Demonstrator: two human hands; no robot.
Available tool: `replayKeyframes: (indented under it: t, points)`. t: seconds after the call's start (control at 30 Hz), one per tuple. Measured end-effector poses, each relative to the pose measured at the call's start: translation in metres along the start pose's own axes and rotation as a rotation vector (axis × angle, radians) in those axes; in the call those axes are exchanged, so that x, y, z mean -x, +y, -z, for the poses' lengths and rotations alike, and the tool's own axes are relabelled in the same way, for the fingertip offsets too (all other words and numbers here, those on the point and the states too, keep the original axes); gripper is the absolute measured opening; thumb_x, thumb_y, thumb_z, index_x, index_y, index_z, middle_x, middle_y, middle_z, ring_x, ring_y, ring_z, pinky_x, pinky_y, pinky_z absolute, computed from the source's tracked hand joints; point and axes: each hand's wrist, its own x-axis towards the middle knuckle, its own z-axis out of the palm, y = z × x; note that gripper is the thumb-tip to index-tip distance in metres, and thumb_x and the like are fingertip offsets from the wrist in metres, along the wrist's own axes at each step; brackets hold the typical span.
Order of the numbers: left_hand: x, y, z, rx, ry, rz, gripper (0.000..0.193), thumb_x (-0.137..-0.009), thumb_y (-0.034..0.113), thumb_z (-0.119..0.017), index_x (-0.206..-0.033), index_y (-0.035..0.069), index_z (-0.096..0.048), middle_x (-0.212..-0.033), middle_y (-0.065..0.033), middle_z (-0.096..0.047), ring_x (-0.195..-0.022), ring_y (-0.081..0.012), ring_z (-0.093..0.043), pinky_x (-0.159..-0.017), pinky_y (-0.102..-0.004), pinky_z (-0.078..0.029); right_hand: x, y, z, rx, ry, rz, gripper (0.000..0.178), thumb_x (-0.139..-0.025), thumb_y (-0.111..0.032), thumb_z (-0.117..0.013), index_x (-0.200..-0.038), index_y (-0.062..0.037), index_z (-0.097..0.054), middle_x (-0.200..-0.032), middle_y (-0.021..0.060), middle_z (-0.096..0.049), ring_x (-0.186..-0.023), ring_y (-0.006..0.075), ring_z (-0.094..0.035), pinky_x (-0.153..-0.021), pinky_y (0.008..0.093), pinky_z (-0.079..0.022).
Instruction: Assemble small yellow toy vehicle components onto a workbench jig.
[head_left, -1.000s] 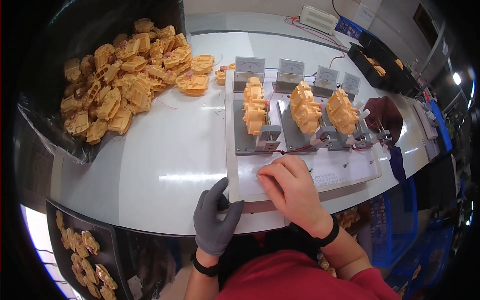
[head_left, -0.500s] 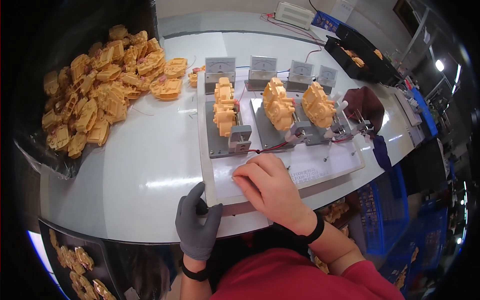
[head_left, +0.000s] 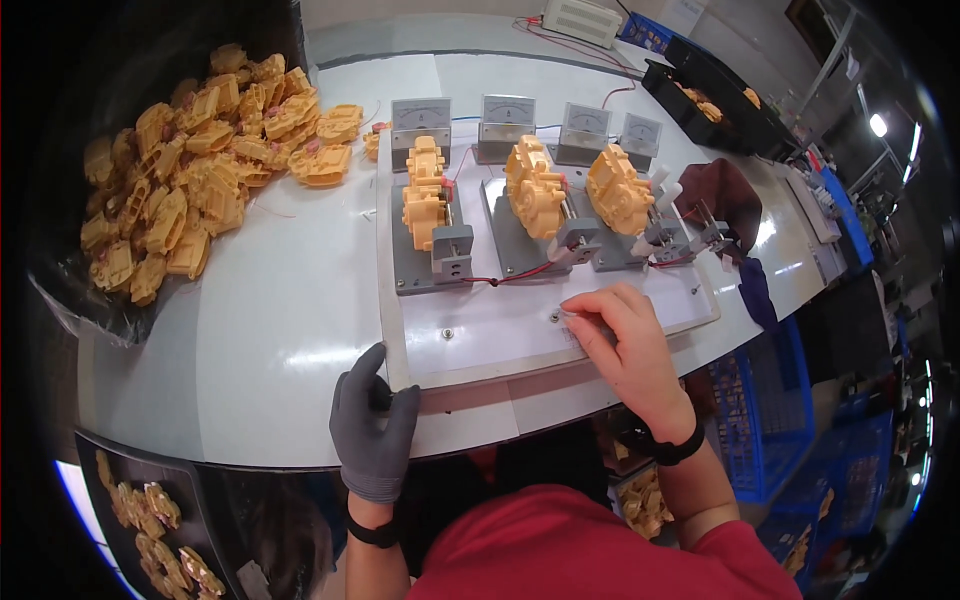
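My right hand (head_left: 630,345) is bare. Its thumb and forefinger close at a small metal toggle switch (head_left: 555,317) on the front of a white test board (head_left: 480,360). A second small switch (head_left: 447,334) stands uncovered to its left. My left hand (head_left: 375,425), in a grey glove, rests at the board's near left corner with thumb and fingers apart, holding nothing. Three yellow plastic gear housings sit upright in grey fixtures: a left one (head_left: 424,195), a middle one (head_left: 536,188) and a right one (head_left: 619,190). Behind them stand several analog meters (head_left: 508,112).
A heap of yellow housings (head_left: 200,170) spills from a black-lined container at the left. Black bins (head_left: 715,105) stand far right, near a brown cloth (head_left: 718,200). A white power box (head_left: 580,22) is at the back. Blue crates (head_left: 755,420) and a black tray (head_left: 150,530) are below table height.
My right hand has moved right along the board's front, uncovering the left switch and reaching the middle one. My gloved left hand stays by the corner. The view has shifted slightly.
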Motion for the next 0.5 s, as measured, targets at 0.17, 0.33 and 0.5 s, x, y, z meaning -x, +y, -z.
replayKeyframes:
  t: [0.17,0.33,0.5]
  points:
    - [0.0018,-0.0064,-0.0008,0.021,0.015,0.005,0.046,-0.079,0.005,-0.069,-0.124,0.001,-0.059,-0.079,-0.0028,-0.049,-0.070,-0.0127,-0.046,-0.066,-0.0273,-0.042,-0.0022,0.0002,-0.0116,-0.004,0.011,0.038,0.010,-0.085,-0.011,-0.069,-0.095,-0.0090,-0.067,-0.084,0.0040,-0.060,-0.081,0.0238,-0.056,-0.075,0.0354,-0.040]
    - [0.0028,-0.0024,-0.0019,0.007,0.008,-0.003,0.046,-0.079,0.004,-0.069,-0.124,0.001,-0.059,-0.080,-0.0027,-0.050,-0.070,-0.0122,-0.046,-0.066,-0.0268,-0.042,-0.0010,0.0023,-0.0116,0.026,0.041,0.064,0.008,-0.083,-0.011,-0.070,-0.091,-0.0098,-0.067,-0.084,0.0030,-0.059,-0.082,0.0232,-0.056,-0.075,0.0357,-0.039]
    - [0.0023,-0.0042,-0.0029,-0.024,0.000,-0.011,0.047,-0.079,0.004,-0.069,-0.125,0.001,-0.059,-0.081,-0.0029,-0.050,-0.070,-0.0119,-0.046,-0.066,-0.0265,-0.042,0.0009,0.0054,-0.0099,0.053,0.047,0.101,0.009,-0.083,-0.011,-0.070,-0.091,-0.0094,-0.066,-0.087,0.0031,-0.061,-0.083,0.0242,-0.057,-0.077,0.0361,-0.040]
